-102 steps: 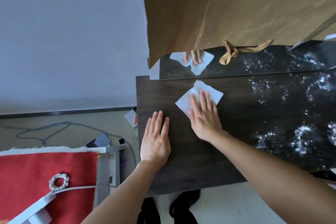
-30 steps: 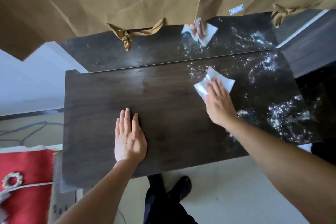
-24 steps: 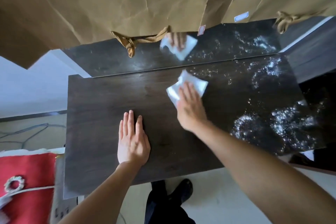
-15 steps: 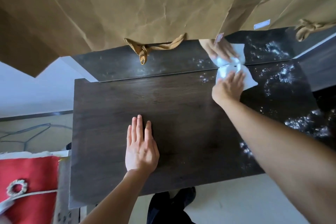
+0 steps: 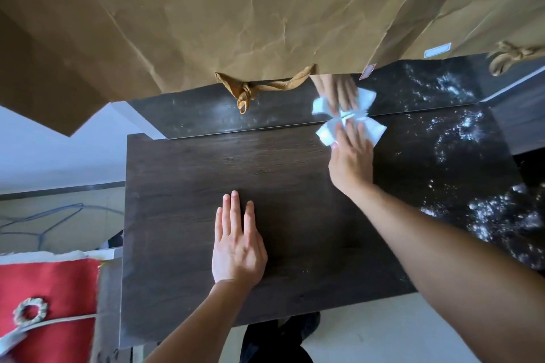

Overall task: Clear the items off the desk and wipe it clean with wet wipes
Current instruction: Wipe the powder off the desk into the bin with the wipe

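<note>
While left hand (image 5: pixel 238 247) lies flat, right hand's (image 5: pixel 351 156) flat fingers press wipe (image 5: pixel 374 130) at desk's (image 5: pixel 182 186) rear edge

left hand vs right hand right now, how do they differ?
The left hand lies on bare desk near the front edge; the right hand reaches to the back edge. The left touches nothing else; the right presses a wipe. Both are flat, palm down.

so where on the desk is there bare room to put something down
Bare patches: the desk's left end, from its left edge to the left hand, and the middle strip between both hands. Crowded: the back right, where the right hand presses the wipe, and the right end, covered in white specks.
</note>
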`<action>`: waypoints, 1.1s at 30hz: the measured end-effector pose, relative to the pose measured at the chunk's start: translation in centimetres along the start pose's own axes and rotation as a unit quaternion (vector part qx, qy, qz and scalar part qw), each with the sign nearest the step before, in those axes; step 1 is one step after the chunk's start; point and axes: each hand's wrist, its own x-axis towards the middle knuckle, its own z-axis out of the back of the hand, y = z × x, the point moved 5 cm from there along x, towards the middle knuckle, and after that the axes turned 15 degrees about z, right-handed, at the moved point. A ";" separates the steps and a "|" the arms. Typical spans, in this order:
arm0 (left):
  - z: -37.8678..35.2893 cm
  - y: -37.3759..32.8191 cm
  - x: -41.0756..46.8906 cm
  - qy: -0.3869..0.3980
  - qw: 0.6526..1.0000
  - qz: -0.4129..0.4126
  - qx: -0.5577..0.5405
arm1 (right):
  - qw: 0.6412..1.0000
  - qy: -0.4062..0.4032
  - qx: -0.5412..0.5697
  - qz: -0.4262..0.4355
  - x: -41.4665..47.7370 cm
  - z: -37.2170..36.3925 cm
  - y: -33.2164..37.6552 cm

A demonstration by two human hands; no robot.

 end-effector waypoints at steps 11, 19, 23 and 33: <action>0.2 0.0 0.0 -0.008 1.000 -0.007 -0.028 | 0.952 0.109 0.071 0.277 -18.4 1.5 7.1; -0.1 0.7 0.0 -0.010 0.998 -0.013 -0.059 | 0.959 0.077 0.104 0.251 -25.0 -0.1 13.2; -0.1 0.6 -0.2 -0.005 0.999 -0.001 -0.047 | 0.977 0.048 0.077 0.193 -29.1 2.9 6.1; -0.7 -7.2 -3.2 0.051 0.997 -0.052 -0.039 | 0.966 -0.155 0.082 -0.192 -27.3 12.5 -8.0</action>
